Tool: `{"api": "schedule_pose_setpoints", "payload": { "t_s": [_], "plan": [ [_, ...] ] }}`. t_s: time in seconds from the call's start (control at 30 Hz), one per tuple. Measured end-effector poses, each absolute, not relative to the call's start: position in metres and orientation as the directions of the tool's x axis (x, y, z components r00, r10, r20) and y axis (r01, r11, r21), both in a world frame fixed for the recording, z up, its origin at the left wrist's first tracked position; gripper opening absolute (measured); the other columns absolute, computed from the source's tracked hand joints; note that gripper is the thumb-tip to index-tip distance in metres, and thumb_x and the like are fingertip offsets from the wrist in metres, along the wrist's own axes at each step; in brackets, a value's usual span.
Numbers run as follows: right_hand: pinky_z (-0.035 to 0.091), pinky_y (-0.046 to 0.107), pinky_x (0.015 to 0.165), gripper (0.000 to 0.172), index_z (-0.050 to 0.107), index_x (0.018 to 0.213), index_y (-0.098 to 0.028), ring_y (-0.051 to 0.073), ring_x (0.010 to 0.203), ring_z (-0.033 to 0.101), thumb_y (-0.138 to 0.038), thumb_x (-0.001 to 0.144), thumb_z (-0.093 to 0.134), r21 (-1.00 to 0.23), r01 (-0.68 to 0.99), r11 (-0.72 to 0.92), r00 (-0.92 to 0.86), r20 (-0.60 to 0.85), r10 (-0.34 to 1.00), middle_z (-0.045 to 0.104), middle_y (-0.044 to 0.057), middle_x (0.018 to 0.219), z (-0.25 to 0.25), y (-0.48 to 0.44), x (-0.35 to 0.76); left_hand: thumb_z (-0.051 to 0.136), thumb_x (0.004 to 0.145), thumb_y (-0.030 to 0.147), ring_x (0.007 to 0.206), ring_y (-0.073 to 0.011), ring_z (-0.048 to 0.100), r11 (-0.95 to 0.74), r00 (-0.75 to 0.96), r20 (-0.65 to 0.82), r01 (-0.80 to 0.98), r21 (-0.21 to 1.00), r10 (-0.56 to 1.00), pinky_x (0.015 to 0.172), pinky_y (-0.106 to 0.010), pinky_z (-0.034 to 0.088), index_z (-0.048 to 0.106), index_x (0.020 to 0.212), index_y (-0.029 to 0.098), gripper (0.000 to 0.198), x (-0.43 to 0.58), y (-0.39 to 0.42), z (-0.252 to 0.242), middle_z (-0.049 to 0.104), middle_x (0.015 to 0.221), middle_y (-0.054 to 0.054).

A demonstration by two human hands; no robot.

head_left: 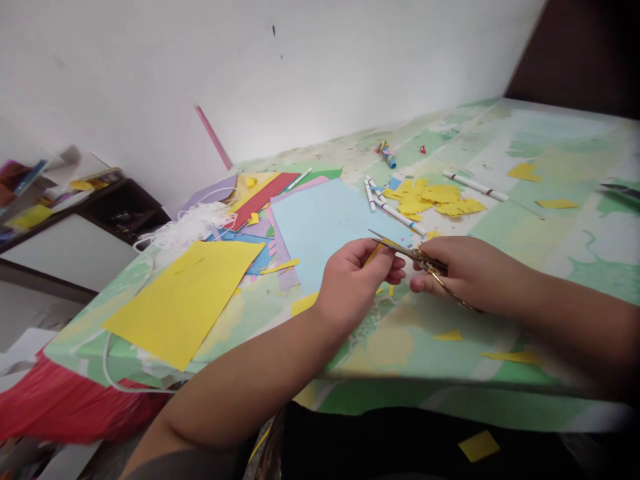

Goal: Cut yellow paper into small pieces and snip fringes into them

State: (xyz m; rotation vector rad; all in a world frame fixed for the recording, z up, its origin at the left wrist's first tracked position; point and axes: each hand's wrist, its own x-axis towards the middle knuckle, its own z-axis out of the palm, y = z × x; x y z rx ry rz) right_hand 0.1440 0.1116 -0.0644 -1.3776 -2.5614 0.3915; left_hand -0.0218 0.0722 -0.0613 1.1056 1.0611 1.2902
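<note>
My right hand (473,270) is closed round the gold-coloured handles of a pair of scissors (407,251), whose dark blades point left. My left hand (353,277) pinches a small piece of yellow paper (371,256) right at the blades. Most of that piece is hidden by my fingers and the scissors. Beyond my hands lies a pile of fringed yellow paper pieces (433,198). A light blue sheet (320,227) lies just past my left hand. Small yellow scraps (449,335) are scattered below my right hand.
A large yellow sheet (187,300) lies at the left, near a tangle of white string (197,223). Several white markers (477,186) lie about the table. The patterned tablecloth (400,360) ends close to my lap, where a yellow scrap (479,446) rests. A shelf (85,233) stands left.
</note>
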Motion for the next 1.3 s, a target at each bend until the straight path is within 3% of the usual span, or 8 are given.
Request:
{"api": "schedule_pose_setpoints", "payload": {
  "t_s": [0.27, 0.5, 0.83, 1.3],
  "plan": [
    [0.026, 0.025, 0.048, 0.045, 0.040, 0.058, -0.021, 0.014, 0.053, 0.042, -0.065, 0.071, 0.038, -0.269, 0.815, 0.513, -0.513, 0.077, 0.855, 0.048, 0.001, 0.056, -0.0615, 0.1107, 0.1441, 0.061, 0.071, 0.029, 0.053, -0.0072, 0.058, -0.010, 0.065, 0.027, -0.238, 0.971, 0.998, 0.057, -0.022, 0.048, 0.060, 0.067, 0.014, 0.015, -0.0237, 0.0744, -0.0621, 0.062, 0.061, 0.001],
    [0.025, 0.025, 0.046, 0.044, 0.037, 0.055, -0.021, 0.013, 0.050, 0.041, -0.062, 0.071, 0.041, -0.251, 0.820, 0.514, -0.511, 0.083, 0.856, 0.048, 0.000, 0.053, -0.0581, 0.1104, 0.1425, 0.060, 0.070, 0.027, 0.055, -0.0085, 0.057, 0.021, 0.084, -0.005, -0.197, 0.980, 0.996, 0.060, -0.025, 0.048, 0.060, 0.069, 0.014, 0.013, -0.0254, 0.0754, -0.0601, 0.064, 0.064, -0.001],
    [0.025, 0.025, 0.046, 0.045, 0.034, 0.054, -0.021, 0.013, 0.049, 0.040, -0.062, 0.071, 0.043, -0.263, 0.824, 0.501, -0.504, 0.061, 0.861, 0.044, -0.001, 0.051, -0.0565, 0.1108, 0.1443, 0.058, 0.072, 0.030, 0.050, -0.0078, 0.055, 0.070, 0.122, -0.052, -0.154, 0.986, 0.991, 0.052, -0.023, 0.045, 0.059, 0.066, 0.014, 0.017, -0.0284, 0.0739, -0.0564, 0.061, 0.060, 0.000],
    [0.027, 0.025, 0.049, 0.043, 0.047, 0.066, -0.020, 0.015, 0.057, 0.046, -0.062, 0.074, 0.040, -0.297, 0.797, 0.526, -0.545, 0.022, 0.838, 0.053, 0.001, 0.061, -0.0633, 0.1135, 0.1470, 0.055, 0.074, 0.024, 0.051, -0.0067, 0.054, 0.009, 0.040, -0.004, -0.115, 0.993, 0.999, 0.054, -0.023, 0.047, 0.059, 0.068, 0.013, 0.013, -0.0271, 0.0759, -0.0589, 0.061, 0.060, 0.000]
  ]
}}
